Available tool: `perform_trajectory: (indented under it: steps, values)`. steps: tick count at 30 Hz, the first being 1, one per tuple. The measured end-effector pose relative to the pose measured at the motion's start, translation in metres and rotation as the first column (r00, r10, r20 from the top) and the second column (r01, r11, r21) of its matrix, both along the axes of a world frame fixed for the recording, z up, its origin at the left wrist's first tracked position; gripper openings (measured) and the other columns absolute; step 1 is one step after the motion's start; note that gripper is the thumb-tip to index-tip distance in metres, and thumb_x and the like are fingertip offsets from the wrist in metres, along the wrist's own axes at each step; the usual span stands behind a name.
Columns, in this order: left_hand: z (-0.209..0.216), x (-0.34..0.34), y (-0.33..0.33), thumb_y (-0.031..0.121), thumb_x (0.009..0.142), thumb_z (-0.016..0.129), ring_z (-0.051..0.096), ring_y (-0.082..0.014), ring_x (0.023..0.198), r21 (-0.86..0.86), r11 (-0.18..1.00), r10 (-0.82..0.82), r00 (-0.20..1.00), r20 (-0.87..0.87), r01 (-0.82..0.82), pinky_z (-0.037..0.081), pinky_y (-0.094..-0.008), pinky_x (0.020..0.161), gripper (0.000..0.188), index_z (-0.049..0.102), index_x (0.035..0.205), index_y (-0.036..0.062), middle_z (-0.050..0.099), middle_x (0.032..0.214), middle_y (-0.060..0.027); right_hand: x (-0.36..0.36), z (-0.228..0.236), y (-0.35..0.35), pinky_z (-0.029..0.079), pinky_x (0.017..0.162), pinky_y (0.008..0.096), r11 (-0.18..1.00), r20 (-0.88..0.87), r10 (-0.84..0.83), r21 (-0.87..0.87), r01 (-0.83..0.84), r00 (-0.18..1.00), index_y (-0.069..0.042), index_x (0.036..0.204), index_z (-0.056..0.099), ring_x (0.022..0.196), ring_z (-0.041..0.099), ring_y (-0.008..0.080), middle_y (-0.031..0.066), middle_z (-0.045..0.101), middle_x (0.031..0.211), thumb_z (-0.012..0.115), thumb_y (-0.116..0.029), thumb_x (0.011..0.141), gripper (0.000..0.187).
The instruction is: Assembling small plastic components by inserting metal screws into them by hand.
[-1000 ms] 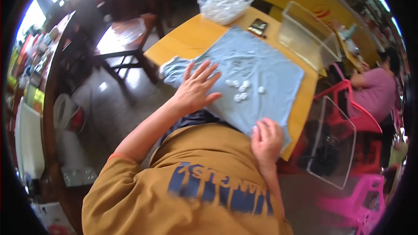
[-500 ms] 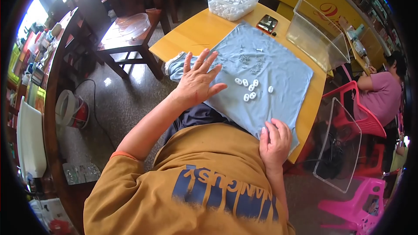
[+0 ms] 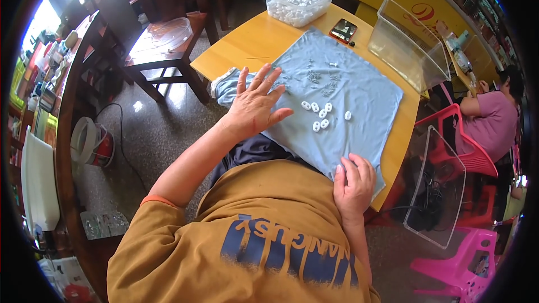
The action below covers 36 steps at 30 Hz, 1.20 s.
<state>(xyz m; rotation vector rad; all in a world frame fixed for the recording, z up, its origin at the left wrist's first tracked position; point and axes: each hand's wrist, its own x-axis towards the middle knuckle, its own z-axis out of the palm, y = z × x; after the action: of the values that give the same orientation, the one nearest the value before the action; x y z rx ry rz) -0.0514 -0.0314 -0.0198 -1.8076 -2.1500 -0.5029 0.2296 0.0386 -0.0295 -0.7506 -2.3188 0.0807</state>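
Fingers spread, my left hand (image 3: 255,101) is open above the left part of a light blue cloth (image 3: 368,104) and holds nothing. My right hand (image 3: 355,182) rests at the cloth's near right edge, its fingers loosely curved and apart, with nothing visible in it. Several small white oval pieces with dark holes (image 3: 323,113) lie in a group between the hands, and one similar piece (image 3: 348,115) sits a little to the right. Farther back on the cloth are small thin metal-looking bits (image 3: 330,87), too small to name. A bunched part of the cloth (image 3: 224,87) lies beyond my left wrist.
On the yellow wooden table (image 3: 236,45) stand a clear tub of white pieces (image 3: 298,5), a phone (image 3: 343,30) and a clear plastic bin (image 3: 409,47). A wooden chair (image 3: 160,45) is at the far left. At right a person in pink (image 3: 491,118) sits on a red chair (image 3: 477,148).
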Motion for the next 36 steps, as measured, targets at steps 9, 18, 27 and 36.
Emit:
perform_trajectory:
  steps: [9, 18, 27, 36]
  values:
    - [0.002, 0.003, 0.008, 0.050, 0.085, 0.051, 0.016, -0.0249, 0.139, -0.064, 0.998, 0.001, 0.999, 0.032, 0.001, 0.001, -0.0504, 0.110, 0.056, 0.056, 0.122, 0.0090, 0.029, 0.146, -0.0098, 0.002, 0.004, 0.000, 0.042, 0.085, 0.0407, 1.000, -0.005, -0.021, -0.003, 0.021, 1.000, -0.004, 0.092, 0.062, 0.096, 0.055, 0.0290, 0.0104, 0.058, 0.100, 0.063, -0.013, 0.076, 0.018]
    - [0.006, 0.002, 0.003, 0.051, 0.085, 0.050, 0.017, -0.0257, 0.138, -0.093, 0.996, 0.012, 1.000, 0.028, -0.009, 0.001, -0.0510, 0.110, 0.061, 0.054, 0.123, 0.0032, 0.032, 0.144, -0.0115, 0.001, 0.003, 0.000, 0.043, 0.082, 0.0383, 1.000, -0.094, 0.001, -0.007, -0.002, 0.996, -0.006, 0.091, 0.063, 0.094, 0.056, 0.0275, 0.0091, 0.059, 0.097, 0.064, -0.013, 0.076, 0.016]
    - [0.012, 0.009, -0.001, 0.051, 0.086, 0.049, 0.018, -0.0273, 0.138, -0.088, 0.996, -0.004, 1.000, 0.013, 0.005, 0.003, -0.0517, 0.110, 0.062, 0.053, 0.123, 0.0019, 0.032, 0.143, -0.0131, 0.005, 0.002, -0.002, 0.043, 0.081, 0.0383, 1.000, -0.110, -0.008, -0.008, 0.007, 0.994, -0.006, 0.090, 0.063, 0.094, 0.055, 0.0268, 0.0080, 0.058, 0.097, 0.064, -0.012, 0.075, 0.017]
    - [0.005, 0.008, 0.000, 0.052, 0.087, 0.046, 0.017, -0.0280, 0.138, -0.096, 0.995, -0.014, 1.000, 0.014, 0.015, 0.002, -0.0503, 0.110, 0.062, 0.052, 0.124, 0.0027, 0.031, 0.144, -0.0131, 0.002, 0.002, 0.001, 0.043, 0.081, 0.0383, 1.000, -0.110, -0.002, -0.009, 0.001, 0.994, -0.005, 0.091, 0.062, 0.093, 0.055, 0.0273, 0.0085, 0.058, 0.097, 0.065, -0.011, 0.074, 0.017]
